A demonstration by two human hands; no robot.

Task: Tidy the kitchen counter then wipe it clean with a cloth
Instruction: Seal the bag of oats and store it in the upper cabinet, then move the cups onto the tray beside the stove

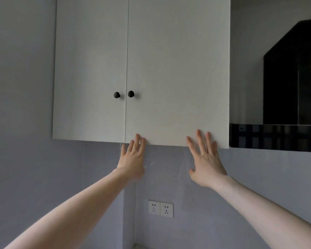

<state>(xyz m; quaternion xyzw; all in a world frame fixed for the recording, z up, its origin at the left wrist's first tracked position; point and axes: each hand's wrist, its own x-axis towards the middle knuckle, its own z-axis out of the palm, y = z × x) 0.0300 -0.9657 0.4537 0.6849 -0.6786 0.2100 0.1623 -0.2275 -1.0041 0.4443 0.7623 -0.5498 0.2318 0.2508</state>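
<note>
Both hands up at the wall cabinet [142, 69], fingers straight and spread, holding nothing. Left hand [133, 157] has fingertips on the bottom edge of the right-hand door [178, 72], right next to the centre seam; right hand [206, 159] is flat against the same door near its outer lower corner, just beside the black range hood [280, 137]. Hands well apart, both on one door, so this reads as pushing it shut. Both doors look flush and closed, knobs [123, 94] side by side at the seam, above the hands and nearer the left one. The table and the cloth are out of view, somewhere below the frame; only the grey wall and a double socket [160, 208] show under the cabinet. My guess: the tidying stage is wrapping up, and the next move goes straight down and toward the body to find the cloth. Can't tell which hand is nearer it.
</note>
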